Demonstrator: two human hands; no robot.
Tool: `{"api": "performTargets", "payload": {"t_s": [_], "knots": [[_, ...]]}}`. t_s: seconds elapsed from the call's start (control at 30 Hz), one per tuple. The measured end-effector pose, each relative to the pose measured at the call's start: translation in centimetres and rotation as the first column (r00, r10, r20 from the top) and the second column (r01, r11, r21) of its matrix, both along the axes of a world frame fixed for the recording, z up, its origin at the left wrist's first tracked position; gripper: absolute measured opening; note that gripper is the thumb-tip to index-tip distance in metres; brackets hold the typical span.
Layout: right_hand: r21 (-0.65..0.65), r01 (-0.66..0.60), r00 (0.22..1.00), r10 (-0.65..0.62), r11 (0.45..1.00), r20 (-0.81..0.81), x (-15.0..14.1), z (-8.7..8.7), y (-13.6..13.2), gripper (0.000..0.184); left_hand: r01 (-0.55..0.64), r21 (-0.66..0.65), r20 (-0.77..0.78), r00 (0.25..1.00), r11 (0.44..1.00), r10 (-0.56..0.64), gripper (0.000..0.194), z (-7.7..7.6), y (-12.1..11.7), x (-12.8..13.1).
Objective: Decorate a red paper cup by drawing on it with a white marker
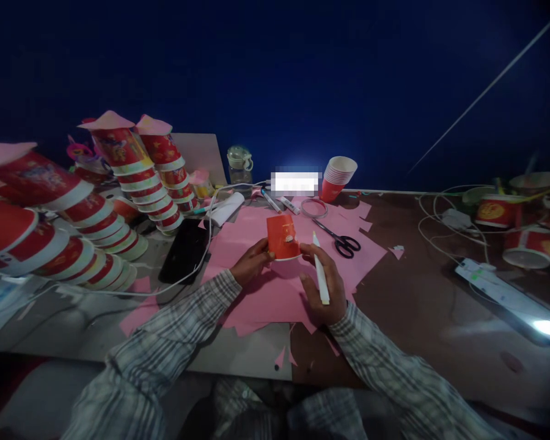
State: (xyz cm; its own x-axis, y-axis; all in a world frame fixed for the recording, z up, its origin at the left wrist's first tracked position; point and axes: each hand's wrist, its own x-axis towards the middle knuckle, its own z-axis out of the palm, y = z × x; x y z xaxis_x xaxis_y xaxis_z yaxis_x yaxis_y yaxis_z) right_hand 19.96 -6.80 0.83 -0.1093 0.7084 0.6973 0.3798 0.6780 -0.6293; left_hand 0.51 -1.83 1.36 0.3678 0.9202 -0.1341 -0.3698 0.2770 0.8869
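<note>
A red paper cup (282, 237) is held over pink paper sheets (256, 293), its pale rim toward the bottom. My left hand (253, 261) grips the cup's lower left side with closed fingers. A white marker pen (321, 278) lies across my right hand (326, 284), held between thumb and fingers with its narrow end pointing up and away. The fingertips of this hand reach the cup's right edge; whether they press on it I cannot tell. Black-handled scissors (343, 243) rest on the pink paper just beyond my right hand.
Leaning stacks of red cups with pink paper tops (126, 159) crowd the left. A black phone (183, 252) lies under a white cable. Nested paper cups (338, 178), a tape roll (314, 208) and a clear jar (239, 164) stand behind. A power strip (504, 293) lies right.
</note>
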Motion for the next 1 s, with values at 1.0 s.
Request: {"api": "performTargets", "payload": {"t_s": [1.0], "knots": [[0.104, -0.247, 0.941, 0.213, 0.963, 0.263, -1.0, 1.1, -1.9, 0.066, 0.023, 0.141, -0.076, 0.997, 0.990, -0.012, 0.051, 0.1, 0.0, -0.3]]}}
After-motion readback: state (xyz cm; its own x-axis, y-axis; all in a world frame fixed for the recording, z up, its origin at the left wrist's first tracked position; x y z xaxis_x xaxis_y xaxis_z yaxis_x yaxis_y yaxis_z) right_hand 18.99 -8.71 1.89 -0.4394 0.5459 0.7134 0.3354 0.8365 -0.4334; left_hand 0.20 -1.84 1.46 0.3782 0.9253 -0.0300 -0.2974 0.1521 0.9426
